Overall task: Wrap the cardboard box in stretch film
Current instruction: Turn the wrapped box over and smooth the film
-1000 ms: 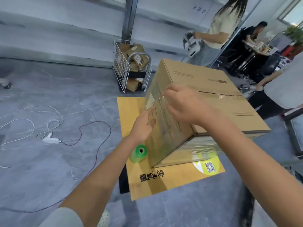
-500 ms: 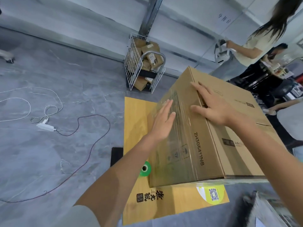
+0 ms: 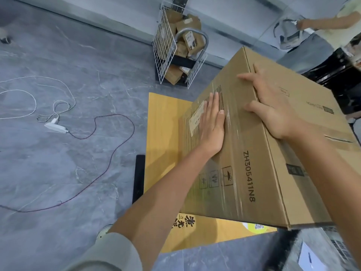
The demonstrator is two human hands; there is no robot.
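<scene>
Floor, 9 o'clock of view: white power strip with looped cables. 12 o'clock: wire cart holding small parcels. Centre: yellow cardboard sheet flat on the floor. Cardboard box stands on it, filling the 3 o'clock side. Stretch film covers the box's near side face. Left hand lies flat on the film, fingers straight and pressed together. Right hand, at its 2 o'clock: fingers spread over the top edge, thumb on the side face.

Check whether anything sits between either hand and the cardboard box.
Nothing visible. The left hand lies flat on the cardboard box, only the stretch film on that side face under it; the right hand rests on the top edge.
</scene>
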